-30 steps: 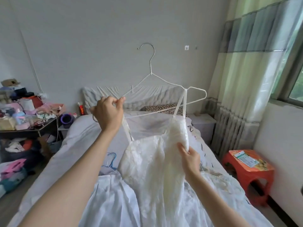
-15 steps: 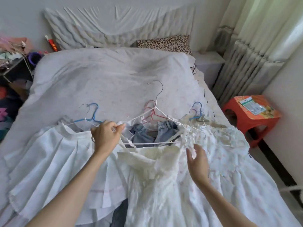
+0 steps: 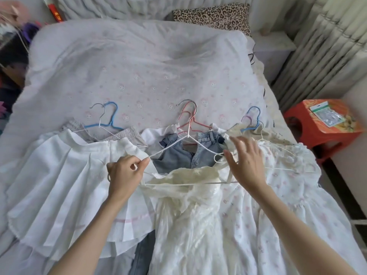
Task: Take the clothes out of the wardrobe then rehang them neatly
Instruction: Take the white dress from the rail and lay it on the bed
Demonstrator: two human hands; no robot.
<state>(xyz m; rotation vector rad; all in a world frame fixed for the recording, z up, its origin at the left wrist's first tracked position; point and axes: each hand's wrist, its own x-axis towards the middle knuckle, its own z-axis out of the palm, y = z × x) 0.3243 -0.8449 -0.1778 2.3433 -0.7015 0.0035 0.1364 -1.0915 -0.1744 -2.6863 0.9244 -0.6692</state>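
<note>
A cream lace dress (image 3: 190, 211) on a white wire hanger (image 3: 188, 135) lies on the bed, on top of denim jeans (image 3: 178, 153). My left hand (image 3: 125, 173) pinches the hanger's left end together with the dress strap. My right hand (image 3: 244, 163) hovers with spread fingers over the hanger's right end and the strap there. A white pleated skirt (image 3: 65, 187) on a blue hanger (image 3: 110, 118) lies to the left. A white floral dress (image 3: 278, 195) lies to the right.
The bed (image 3: 139, 66) with its pale printed cover fills the view, a leopard-print pillow (image 3: 212, 16) at its head. A red plastic stool (image 3: 325, 126) stands at the right, by the curtain (image 3: 327, 46). Clutter sits at the far left.
The cream dress on its hanger came down from held up in the air onto the bed. My right hand let go of the fabric and moved up to the hanger's right end.
</note>
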